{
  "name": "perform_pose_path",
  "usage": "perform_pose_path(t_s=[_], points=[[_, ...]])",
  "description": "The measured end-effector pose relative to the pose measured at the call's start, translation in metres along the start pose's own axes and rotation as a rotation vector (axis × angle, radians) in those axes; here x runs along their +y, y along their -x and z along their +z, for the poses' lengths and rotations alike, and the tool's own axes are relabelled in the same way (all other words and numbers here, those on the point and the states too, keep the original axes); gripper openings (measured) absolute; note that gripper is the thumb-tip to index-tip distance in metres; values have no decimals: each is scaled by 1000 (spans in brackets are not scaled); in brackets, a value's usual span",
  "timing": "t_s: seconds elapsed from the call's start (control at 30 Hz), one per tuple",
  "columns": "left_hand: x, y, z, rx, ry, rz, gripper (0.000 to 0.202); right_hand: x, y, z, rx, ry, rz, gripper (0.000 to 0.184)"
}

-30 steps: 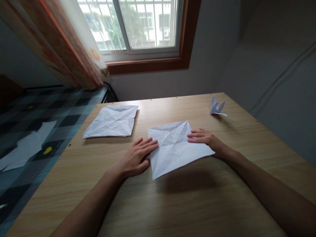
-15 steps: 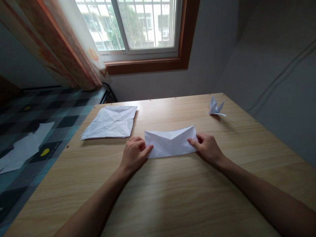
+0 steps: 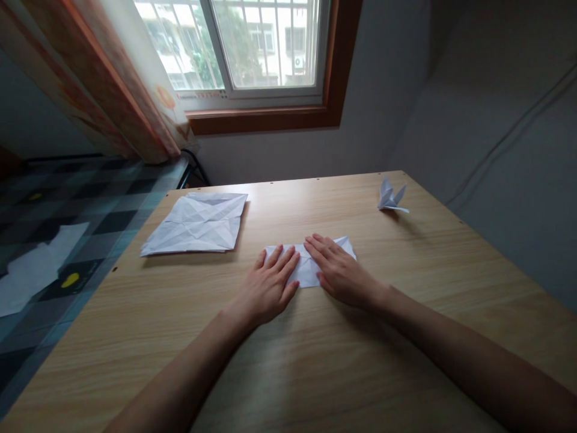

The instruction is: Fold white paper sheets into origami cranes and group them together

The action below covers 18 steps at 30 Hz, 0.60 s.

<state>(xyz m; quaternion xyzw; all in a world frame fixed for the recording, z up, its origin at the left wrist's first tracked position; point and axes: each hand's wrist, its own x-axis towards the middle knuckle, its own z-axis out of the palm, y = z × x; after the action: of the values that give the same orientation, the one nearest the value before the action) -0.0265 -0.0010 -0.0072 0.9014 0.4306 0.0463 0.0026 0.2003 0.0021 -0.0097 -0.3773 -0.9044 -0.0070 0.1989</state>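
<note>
Here, nearest to the camera, two bare forearms come in from the lower edge and meet over the light wooden table (image 3: 315, 361) with a pale grain. The left hand (image 3: 270, 282) lies flat, palm down, with its fingers stretched and only a little spread, and its fingertips rest on the left half of the folded white paper strip (image 3: 307, 269). The right hand (image 3: 338, 270) is also flat and open, palm down, with fingers close together, and it covers the right half of the same strip; neither hand is gripping anything, both only press from above. The two hands are just beside each other, and the paper shows between them and at its far right corner. This folded paper lies flat on the table, about in the middle of it. Farther away and to the left lies a creased white square sheet of paper (image 3: 193, 224), unfolded, near the far left corner of the table and well apart from the hands. Toward the far right edge stands a small white folded paper figure (image 3: 390, 197) with pointed parts that stick up. Beyond the table is a grey wall, a window with a brown wooden frame (image 3: 265, 114), and an orange patterned curtain (image 3: 112, 78) at the left.
</note>
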Motion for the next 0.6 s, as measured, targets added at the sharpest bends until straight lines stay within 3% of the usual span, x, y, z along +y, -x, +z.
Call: perform_pose_path(t_s=[0.17, 0.37, 0.6], points=[[-1, 1, 1, 5, -2, -23, 60, 4, -3, 12, -200, -15, 33, 64], [-4, 4, 0, -17, -23, -133, 70, 20, 13, 3, -235, 56, 158, 84], [-7, 6, -5, -27, -9, -137, 73, 39, 35, -5, -228, 92, 249, 100]])
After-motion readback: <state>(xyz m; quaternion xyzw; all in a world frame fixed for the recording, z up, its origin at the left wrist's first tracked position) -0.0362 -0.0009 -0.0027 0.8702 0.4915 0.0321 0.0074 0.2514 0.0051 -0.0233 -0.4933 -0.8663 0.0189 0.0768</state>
